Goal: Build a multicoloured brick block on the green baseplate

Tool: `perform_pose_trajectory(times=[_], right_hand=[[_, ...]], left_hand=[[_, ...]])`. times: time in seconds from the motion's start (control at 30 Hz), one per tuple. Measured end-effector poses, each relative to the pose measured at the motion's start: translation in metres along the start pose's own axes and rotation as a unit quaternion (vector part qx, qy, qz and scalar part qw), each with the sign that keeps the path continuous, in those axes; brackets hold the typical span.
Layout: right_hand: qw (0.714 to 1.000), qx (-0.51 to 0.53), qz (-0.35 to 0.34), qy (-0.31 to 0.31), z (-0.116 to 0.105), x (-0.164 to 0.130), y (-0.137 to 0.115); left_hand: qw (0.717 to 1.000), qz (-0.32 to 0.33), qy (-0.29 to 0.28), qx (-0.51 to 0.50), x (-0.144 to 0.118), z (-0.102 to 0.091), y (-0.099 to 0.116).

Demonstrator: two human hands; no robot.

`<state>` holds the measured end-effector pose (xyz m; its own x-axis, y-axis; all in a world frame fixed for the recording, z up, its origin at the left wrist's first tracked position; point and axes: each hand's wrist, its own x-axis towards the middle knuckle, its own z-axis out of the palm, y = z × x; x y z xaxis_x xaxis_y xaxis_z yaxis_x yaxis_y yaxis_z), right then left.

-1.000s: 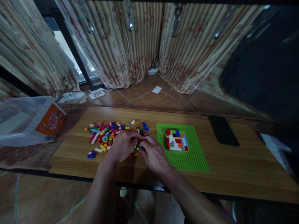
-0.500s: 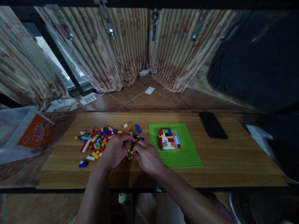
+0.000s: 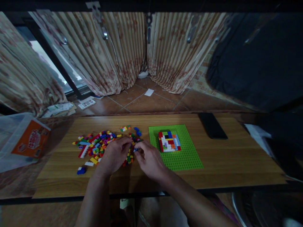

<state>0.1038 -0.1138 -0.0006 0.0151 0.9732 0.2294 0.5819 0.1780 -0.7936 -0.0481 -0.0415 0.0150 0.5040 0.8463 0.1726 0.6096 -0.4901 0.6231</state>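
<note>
While your left hand [image 3: 115,156] hung over the near right part of the pile of bricks [image 3: 98,145], its fingers were curled down, and you could not tell from this view whether they gripped anything. Your right hand [image 3: 150,160] pinched a small bluish brick [image 3: 135,150] between thumb and forefinger, just beside your left fingertips and above the pile's right edge. The green baseplate [image 3: 189,159] lay just to the right of your right hand, with the multicoloured brick block [image 3: 169,142] set on it, apart from your fingers. Compared with half a second earlier, your right thumb and forefinger showed more plainly, and the brick between them was easier to see. The block sat in the same place on the baseplate, and your view had shifted slightly, carrying the table [image 3: 227,168] leftward.
</note>
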Motion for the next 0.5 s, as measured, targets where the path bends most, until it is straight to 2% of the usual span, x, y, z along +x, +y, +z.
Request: perform_pose_trajectory(times=[0.07,0.13,0.23,0.3,0.33,0.4,0.5], right_hand=[[0.993,0.104,0.045,0.019,-0.001,0.001,0.0],[0.966,0.236,0.097,0.033,-0.001,0.003,0.001],[0.888,0.419,0.183,0.039,-0.006,0.004,0.002],[0.842,0.49,0.224,0.039,-0.012,0.003,0.002],[0.827,0.509,0.233,0.04,-0.015,0.002,0.002],[0.818,0.52,0.241,0.046,-0.022,0.0,0.002],[0.849,0.472,0.23,0.06,-0.03,-0.004,0.002]], left_hand=[[0.999,0.008,0.012,-0.031,-0.001,0.001,0.0],[0.997,0.015,0.024,-0.077,-0.002,0.001,0.004],[0.99,0.021,0.017,-0.136,-0.003,0.0,0.018],[0.987,0.032,0.001,-0.155,-0.003,0.002,0.03],[0.987,0.039,-0.003,-0.158,-0.003,0.003,0.036],[0.987,0.05,-0.006,-0.155,-0.002,0.006,0.045],[0.99,0.061,-0.014,-0.129,-0.001,0.012,0.05]])
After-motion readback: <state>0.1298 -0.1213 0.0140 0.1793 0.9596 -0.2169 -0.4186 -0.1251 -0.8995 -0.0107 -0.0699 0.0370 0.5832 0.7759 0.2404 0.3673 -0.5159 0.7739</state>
